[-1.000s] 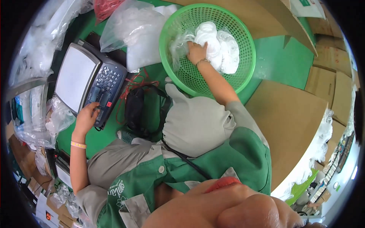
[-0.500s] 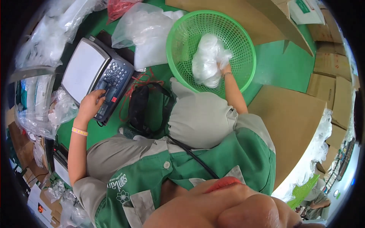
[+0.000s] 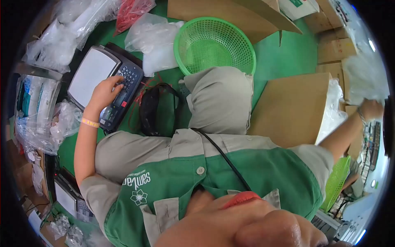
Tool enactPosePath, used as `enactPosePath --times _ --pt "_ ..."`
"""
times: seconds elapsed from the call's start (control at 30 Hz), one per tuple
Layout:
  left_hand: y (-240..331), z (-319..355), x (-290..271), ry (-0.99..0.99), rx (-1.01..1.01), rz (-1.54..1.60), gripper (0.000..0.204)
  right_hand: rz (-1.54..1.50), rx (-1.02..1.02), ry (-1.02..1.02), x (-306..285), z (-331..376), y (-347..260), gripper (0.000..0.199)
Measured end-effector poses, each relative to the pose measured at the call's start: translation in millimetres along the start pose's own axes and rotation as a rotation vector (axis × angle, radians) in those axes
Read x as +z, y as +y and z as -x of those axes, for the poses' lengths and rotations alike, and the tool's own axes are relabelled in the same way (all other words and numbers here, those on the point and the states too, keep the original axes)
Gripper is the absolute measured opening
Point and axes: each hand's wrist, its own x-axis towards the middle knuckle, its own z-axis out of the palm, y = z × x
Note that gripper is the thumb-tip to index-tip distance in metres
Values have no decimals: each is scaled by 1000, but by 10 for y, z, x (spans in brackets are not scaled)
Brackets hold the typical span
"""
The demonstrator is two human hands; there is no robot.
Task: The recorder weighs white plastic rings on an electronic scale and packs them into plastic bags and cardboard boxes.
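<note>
My left hand (image 3: 106, 94) rests over the dark keypad (image 3: 128, 77) of a counting scale (image 3: 93, 68), its fingers stretched toward the keys and holding nothing. The scale has a pale, flat weighing plate. Far out to the right, near the picture's rim, my right hand (image 3: 371, 109) is closed on a translucent plastic bag (image 3: 364, 76), which is smeared by motion. What is inside the bag cannot be made out. A round green mesh basket (image 3: 177, 51) stands ahead of my raised knee.
Clear plastic bags (image 3: 154, 35) lie between scale and basket. A black pouch (image 3: 150, 109) sits by my legs. An open cardboard box (image 3: 288, 107) with plastic lining is at my right; another cardboard box (image 3: 205, 9) lies behind the basket. A second scale (image 3: 68, 193) stands lower left.
My right hand has swung out of the basket to the far right, and the white plastic bundle has left the basket. My left hand has shifted slightly up the keypad.
</note>
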Motion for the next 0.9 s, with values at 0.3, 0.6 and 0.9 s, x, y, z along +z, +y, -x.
enactPosePath --times 0.3,0.6,0.9 --pt "104 38 -74 -17 104 57 24 -806 892 -1402 -1074 1290 50 25" --pt "87 236 -133 83 119 19 24 -1475 -143 -526 -1645 -1077 -2554 47" --pt "-48 101 -45 -14 -2 115 24 -1211 -767 -502 -1616 -1368 -4720 47"
